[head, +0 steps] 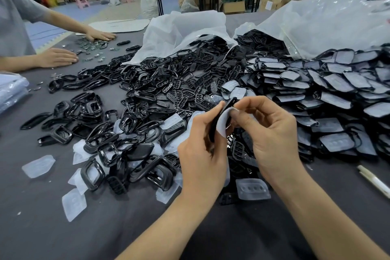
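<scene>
My left hand [202, 154] grips a black plastic shell [219, 120] edge-on, above the table. My right hand [272, 133] pinches a translucent white silicone pad [224, 121] against that shell with thumb and fingertips. Below the hands lies a heap of loose black frames [130, 133] and black button plates [185, 91]. Loose silicone pads [252, 189] lie scattered near the front of the heap.
A stack of assembled black pieces with pads [329, 91] spreads to the right, beside two open plastic bags [181, 27]. A white pen [373, 181] lies at the right edge. Another person's hands [57, 57] sort small metal parts at the far left of the grey table [63, 228].
</scene>
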Demonstrator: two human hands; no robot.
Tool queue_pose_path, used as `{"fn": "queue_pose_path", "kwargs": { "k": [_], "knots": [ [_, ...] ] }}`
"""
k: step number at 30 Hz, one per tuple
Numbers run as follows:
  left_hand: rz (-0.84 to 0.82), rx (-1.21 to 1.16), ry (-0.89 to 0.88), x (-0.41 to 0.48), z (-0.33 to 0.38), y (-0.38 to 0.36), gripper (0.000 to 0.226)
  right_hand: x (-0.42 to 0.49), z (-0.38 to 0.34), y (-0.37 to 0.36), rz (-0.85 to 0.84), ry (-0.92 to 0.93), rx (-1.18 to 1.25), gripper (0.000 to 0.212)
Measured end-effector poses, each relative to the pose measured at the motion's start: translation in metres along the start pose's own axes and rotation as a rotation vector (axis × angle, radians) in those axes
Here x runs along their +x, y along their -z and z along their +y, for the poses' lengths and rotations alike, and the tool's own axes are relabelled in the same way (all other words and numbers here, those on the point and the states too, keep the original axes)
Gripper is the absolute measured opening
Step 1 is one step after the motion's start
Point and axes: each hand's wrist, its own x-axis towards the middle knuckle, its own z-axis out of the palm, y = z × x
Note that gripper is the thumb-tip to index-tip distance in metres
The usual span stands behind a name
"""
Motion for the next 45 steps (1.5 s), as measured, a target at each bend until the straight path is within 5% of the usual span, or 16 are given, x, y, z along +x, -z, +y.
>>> {"fn": "queue_pose_path", "kwargs": {
  "k": [26, 45],
  "knots": [
    [-0.003, 0.12, -0.174, 0.004, 0.005, 0.004, 0.026, 0.001, -0.005, 0.001, 0.004, 0.0, -0.034, 0.021],
    [-0.309, -0.142, 0.202, 0.02, -0.001, 0.016, 0.017, 0.015, 0.01, 0.019, -0.15, -0.305, 0.037, 0.019]
  ]
}}
